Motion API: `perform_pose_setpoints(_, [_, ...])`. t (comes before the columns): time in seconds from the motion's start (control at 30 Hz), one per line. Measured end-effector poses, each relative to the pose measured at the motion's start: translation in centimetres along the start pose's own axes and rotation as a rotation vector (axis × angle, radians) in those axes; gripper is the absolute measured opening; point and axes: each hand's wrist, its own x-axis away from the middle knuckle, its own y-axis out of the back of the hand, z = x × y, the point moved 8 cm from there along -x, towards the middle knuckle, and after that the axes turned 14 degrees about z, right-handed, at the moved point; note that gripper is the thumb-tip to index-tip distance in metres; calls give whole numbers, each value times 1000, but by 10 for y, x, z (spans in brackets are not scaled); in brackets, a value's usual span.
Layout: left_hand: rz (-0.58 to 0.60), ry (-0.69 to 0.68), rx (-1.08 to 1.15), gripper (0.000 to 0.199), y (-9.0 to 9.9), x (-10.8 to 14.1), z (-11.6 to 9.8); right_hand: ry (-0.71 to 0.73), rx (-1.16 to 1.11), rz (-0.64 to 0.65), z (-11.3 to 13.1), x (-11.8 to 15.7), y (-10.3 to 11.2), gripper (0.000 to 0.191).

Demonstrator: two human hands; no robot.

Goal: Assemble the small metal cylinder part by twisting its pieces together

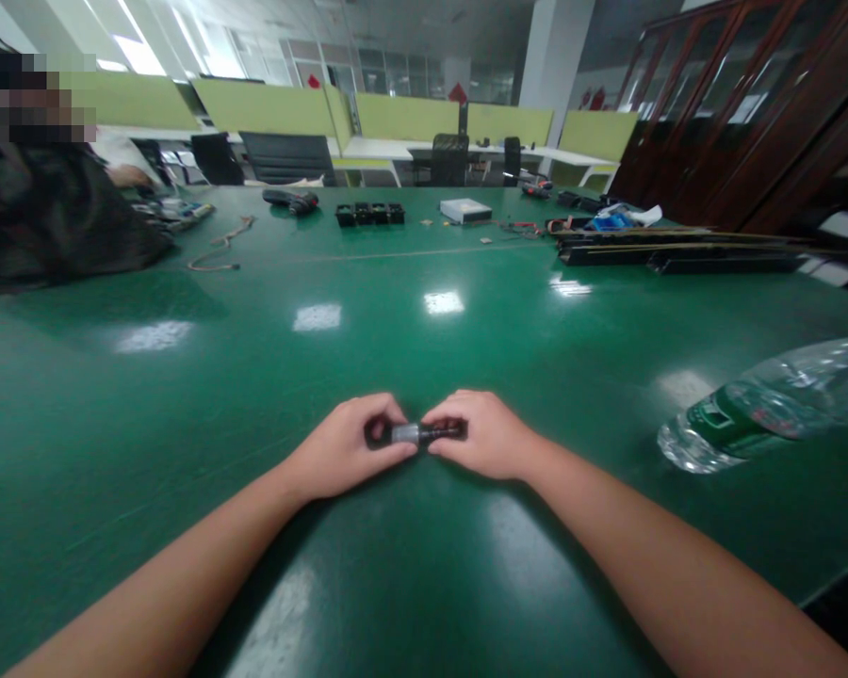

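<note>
Both hands meet over the near middle of the green table (424, 353) around a small, dark, slim cylinder with a grey band (405, 433). It lies sideways and narrows toward the right; its exact kind is too small to tell. My left hand (357, 445) is closed on the wider left part, thumb and fingers pinching near the grey band. Around the narrower right part, my right hand (481, 435) is closed in the same way. The fingertips of the two hands nearly touch. Part of the cylinder is hidden behind the fingers.
A clear plastic bottle with a green label (742, 419) lies at the right. Along the far side are a black block of parts (369, 215), a silver box (465, 211), a cable (219, 247) and long dark strips (685, 250). Another person's dark sleeve (49, 212) rests at far left.
</note>
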Motion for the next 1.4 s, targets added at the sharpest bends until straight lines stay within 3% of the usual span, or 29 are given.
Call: perform_pose_setpoints(1.4, [34,31,-4,33,-1,-1,1,-10,-1,46,-5,0,4,16])
